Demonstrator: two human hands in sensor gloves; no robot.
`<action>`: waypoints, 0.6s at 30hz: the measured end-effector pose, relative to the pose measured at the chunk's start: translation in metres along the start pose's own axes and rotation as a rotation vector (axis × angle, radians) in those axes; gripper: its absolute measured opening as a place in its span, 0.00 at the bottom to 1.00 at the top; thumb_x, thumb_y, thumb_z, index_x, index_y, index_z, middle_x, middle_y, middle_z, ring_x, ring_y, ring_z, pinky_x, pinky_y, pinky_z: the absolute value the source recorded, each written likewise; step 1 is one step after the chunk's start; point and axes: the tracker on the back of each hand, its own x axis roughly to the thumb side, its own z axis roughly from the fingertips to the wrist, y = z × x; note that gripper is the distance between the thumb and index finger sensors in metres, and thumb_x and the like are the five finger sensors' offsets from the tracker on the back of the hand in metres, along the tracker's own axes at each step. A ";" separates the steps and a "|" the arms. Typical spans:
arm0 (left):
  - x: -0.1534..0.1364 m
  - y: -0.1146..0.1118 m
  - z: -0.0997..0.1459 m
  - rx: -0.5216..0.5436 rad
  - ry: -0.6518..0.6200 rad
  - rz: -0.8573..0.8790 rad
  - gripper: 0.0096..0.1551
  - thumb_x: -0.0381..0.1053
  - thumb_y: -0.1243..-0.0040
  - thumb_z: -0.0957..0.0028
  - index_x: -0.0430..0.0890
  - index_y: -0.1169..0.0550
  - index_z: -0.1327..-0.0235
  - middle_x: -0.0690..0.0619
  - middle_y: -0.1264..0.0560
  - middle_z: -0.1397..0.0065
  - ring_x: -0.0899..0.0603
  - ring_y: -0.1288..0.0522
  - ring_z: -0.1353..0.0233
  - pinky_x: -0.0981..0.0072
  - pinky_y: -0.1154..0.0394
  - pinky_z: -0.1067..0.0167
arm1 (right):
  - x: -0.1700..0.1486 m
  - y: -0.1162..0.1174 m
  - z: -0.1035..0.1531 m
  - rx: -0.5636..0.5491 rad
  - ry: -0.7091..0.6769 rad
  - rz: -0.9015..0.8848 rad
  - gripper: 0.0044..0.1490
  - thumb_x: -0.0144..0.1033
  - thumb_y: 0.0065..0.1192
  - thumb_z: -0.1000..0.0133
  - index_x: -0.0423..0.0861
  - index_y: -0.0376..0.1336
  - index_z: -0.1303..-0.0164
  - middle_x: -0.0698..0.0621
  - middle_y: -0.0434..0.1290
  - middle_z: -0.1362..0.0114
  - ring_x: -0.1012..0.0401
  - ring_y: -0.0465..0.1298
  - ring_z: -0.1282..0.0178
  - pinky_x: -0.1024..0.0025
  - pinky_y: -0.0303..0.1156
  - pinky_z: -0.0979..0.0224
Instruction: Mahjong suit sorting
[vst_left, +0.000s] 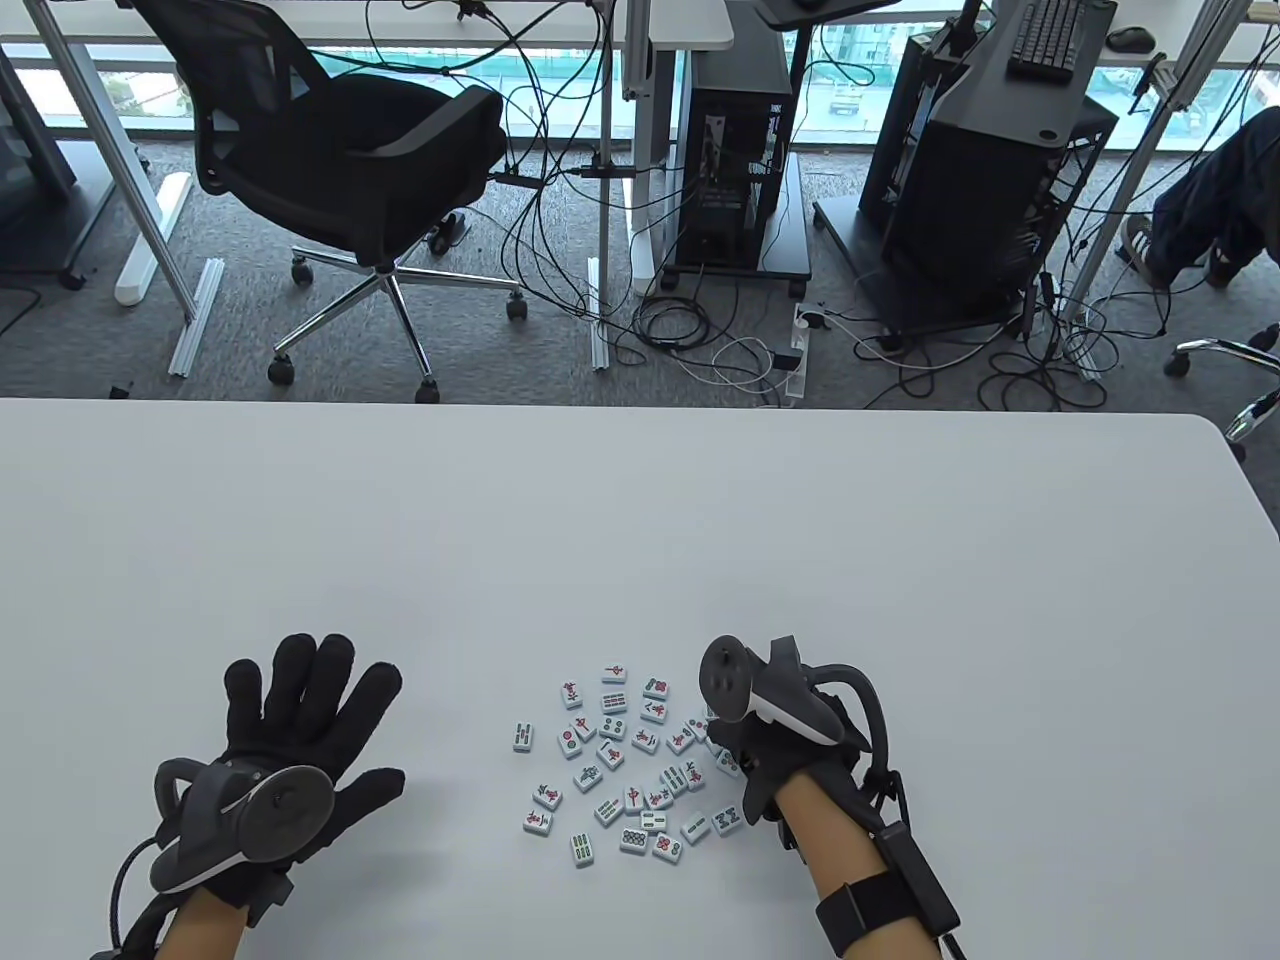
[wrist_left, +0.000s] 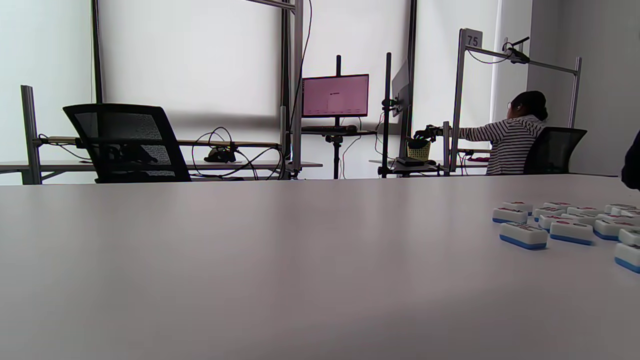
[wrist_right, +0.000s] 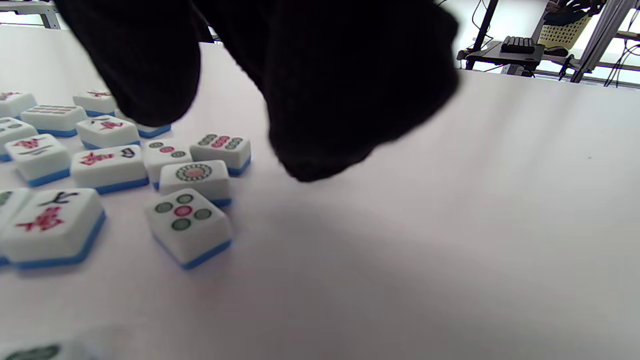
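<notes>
Several white mahjong tiles with blue backs lie face up in a loose cluster (vst_left: 630, 760) near the table's front edge. My left hand (vst_left: 300, 720) lies flat on the table to the left of them, fingers spread, touching no tile. My right hand (vst_left: 735, 745) hovers over the cluster's right edge, with the tracker hiding its fingers in the table view. In the right wrist view its gloved fingers (wrist_right: 320, 100) hang down just above the table and hold nothing. Beside them lie a five-dot tile (wrist_right: 187, 222) and a one-circle tile (wrist_right: 195, 177). The left wrist view shows the tiles (wrist_left: 522, 235) at the right.
The white table (vst_left: 640, 540) stretches bare beyond the tiles to its far edge. Past it stand a black office chair (vst_left: 340, 150), computer towers (vst_left: 735, 150) and floor cables. A person (wrist_left: 515, 135) sits at a far desk in the left wrist view.
</notes>
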 end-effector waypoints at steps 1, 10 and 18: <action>0.000 0.000 0.000 -0.003 -0.001 -0.001 0.52 0.84 0.61 0.57 0.71 0.60 0.21 0.68 0.79 0.19 0.53 0.85 0.19 0.46 0.82 0.27 | 0.000 0.002 -0.002 0.012 0.005 0.003 0.35 0.51 0.67 0.45 0.35 0.71 0.43 0.44 0.82 0.58 0.58 0.79 0.77 0.76 0.75 0.77; 0.001 -0.005 -0.001 -0.034 0.003 -0.003 0.53 0.84 0.61 0.57 0.70 0.61 0.21 0.68 0.79 0.19 0.53 0.85 0.19 0.46 0.82 0.27 | -0.006 0.015 -0.012 0.094 0.028 0.018 0.31 0.51 0.64 0.44 0.37 0.72 0.46 0.46 0.81 0.59 0.59 0.79 0.78 0.76 0.75 0.77; 0.002 -0.007 -0.002 -0.067 0.010 -0.002 0.52 0.84 0.61 0.57 0.70 0.60 0.21 0.68 0.78 0.19 0.52 0.85 0.19 0.46 0.81 0.27 | -0.023 0.012 -0.012 0.011 0.074 0.060 0.32 0.51 0.65 0.44 0.37 0.72 0.45 0.46 0.81 0.58 0.58 0.79 0.76 0.75 0.75 0.76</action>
